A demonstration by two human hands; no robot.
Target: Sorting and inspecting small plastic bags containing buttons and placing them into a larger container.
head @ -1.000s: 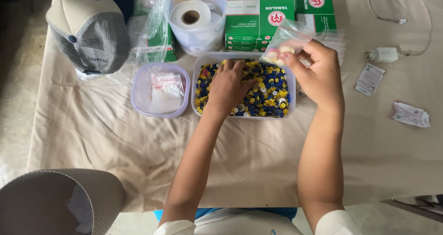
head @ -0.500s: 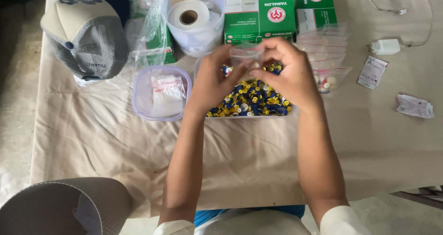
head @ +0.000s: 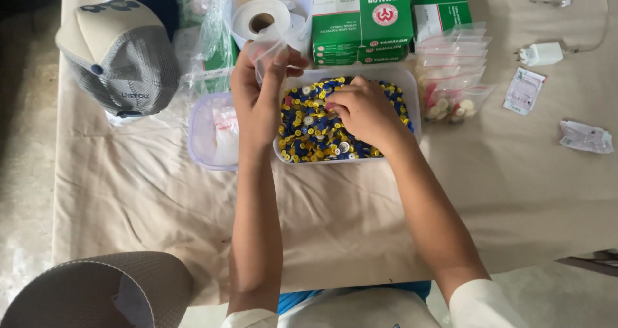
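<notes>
A clear rectangular tub (head: 412,86) holds several small blue, yellow and white round pieces (head: 309,131). My right hand (head: 364,112) rests palm down in the pieces with its fingers curled into them. My left hand (head: 257,93) is raised at the tub's left edge and pinches a small clear plastic bag (head: 267,48) by its lower part. A pile of filled clear bags (head: 450,70) lies just right of the tub.
A smaller clear tub (head: 199,131) with bags stands left of the main one. Behind are green boxes (head: 360,22), a paper roll in a white bucket (head: 261,16), a grey cap (head: 119,54) and a white charger (head: 541,52). Two sachets (head: 582,136) lie at right.
A second ago my left hand was in the pieces and my right held a bag. They met above the tub; now the left holds a bag and the right is in the pieces.
</notes>
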